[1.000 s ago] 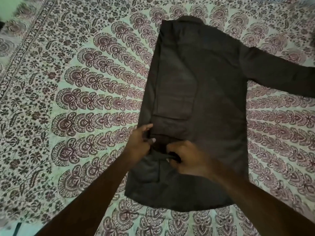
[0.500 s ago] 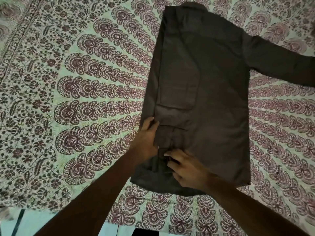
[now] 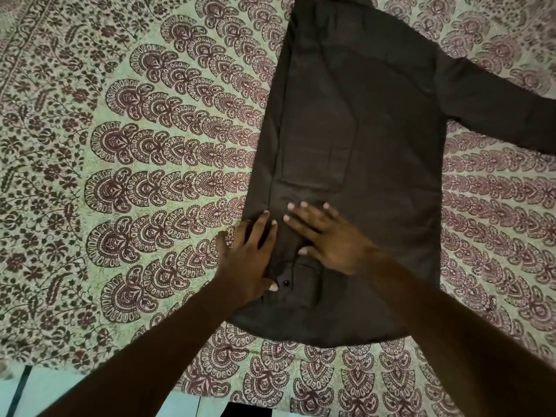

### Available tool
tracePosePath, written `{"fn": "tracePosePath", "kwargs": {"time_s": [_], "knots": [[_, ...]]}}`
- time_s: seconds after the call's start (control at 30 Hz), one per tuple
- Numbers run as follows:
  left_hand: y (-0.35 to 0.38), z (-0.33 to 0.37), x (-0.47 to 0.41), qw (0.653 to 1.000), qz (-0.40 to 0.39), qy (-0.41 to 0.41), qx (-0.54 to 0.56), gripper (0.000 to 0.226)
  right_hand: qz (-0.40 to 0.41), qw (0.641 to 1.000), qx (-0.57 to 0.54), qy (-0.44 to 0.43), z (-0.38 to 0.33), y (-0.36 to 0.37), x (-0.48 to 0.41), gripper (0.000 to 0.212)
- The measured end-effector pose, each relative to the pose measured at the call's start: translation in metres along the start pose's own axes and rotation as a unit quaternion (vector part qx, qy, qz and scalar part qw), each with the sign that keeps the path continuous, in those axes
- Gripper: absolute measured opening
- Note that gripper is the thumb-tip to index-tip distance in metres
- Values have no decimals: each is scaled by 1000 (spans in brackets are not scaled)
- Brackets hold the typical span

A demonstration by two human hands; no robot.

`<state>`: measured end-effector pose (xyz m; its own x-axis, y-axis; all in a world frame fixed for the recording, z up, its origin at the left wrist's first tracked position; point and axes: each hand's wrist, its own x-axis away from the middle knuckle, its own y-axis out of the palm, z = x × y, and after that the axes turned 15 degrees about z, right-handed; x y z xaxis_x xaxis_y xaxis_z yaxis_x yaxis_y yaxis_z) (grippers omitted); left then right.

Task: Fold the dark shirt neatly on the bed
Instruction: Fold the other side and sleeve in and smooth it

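Note:
The dark shirt [image 3: 391, 130] lies flat on the bed, back up, collar at the far end. Its left side and sleeve are folded in over the body, the cuff with a dark button [image 3: 285, 283] lying near the hem. The right sleeve [image 3: 496, 109] stretches out to the right edge of the view. My left hand [image 3: 246, 260] lies flat with straight fingers on the shirt's folded left edge. My right hand [image 3: 328, 236] presses flat, fingers spread, on the folded sleeve just beside it.
A patterned bedspread [image 3: 135, 176] in cream and maroon covers the bed all round the shirt. The bed's near edge runs along the bottom, with a pale tiled floor [image 3: 45, 389] showing at the lower left.
Both hands let go of the sleeve cuff they were pinching and now lie flat on the folded sleeve. The view has shifted, so the shirt sits higher.

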<state>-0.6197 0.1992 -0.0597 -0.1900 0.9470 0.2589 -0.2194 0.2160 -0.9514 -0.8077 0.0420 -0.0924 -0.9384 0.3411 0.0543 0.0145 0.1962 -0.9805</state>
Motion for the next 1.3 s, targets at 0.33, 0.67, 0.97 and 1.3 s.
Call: {"fn": "tracePosePath", "kwargs": {"time_s": [0.33, 0.67, 0.97, 1.3], "knots": [[-11, 14, -7, 999, -2, 20, -40, 129, 18, 994, 30, -100, 53, -14, -38, 66], [-31, 21, -50, 991, 134, 1, 13, 63, 90, 993, 73, -8, 92, -36, -69, 65], [-17, -4, -168, 981, 177, 80, -22, 91, 31, 998, 60, -7, 144, -23, -71, 69], [-12, -12, -177, 986, 139, 87, -42, 96, 131, 987, 90, 15, 178, -43, -127, 74]]}}
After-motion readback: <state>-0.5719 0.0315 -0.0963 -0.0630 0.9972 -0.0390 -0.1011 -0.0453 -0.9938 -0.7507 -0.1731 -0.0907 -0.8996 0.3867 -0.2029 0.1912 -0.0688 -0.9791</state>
